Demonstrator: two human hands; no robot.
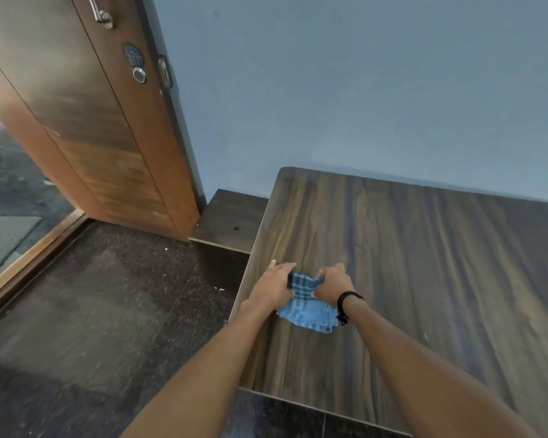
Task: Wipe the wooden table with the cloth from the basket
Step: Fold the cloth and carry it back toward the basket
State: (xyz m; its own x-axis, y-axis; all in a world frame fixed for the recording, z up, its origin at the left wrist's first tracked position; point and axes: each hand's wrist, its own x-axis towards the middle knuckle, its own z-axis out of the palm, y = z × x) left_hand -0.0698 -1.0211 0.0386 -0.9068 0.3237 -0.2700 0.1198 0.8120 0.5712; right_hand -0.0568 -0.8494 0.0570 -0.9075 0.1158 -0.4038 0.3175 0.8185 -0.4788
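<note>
A blue checked cloth [309, 308] lies bunched on the dark wooden table [424, 263], close to the table's left edge. My left hand [274, 287] grips the cloth's left end, fingers curled round it. My right hand [334, 284], with a black band on its wrist, pinches the cloth's right end. The cloth's upper part is stretched between the two hands, and the rest fans out on the tabletop below them. No basket is in view.
A lower dark wooden ledge [231, 221] sits beside the table's far left corner. An open wooden door [102, 137] with a lock stands at the left. Dark speckled floor [108, 311] lies left of the table. A blue-grey wall [361, 90] backs the table.
</note>
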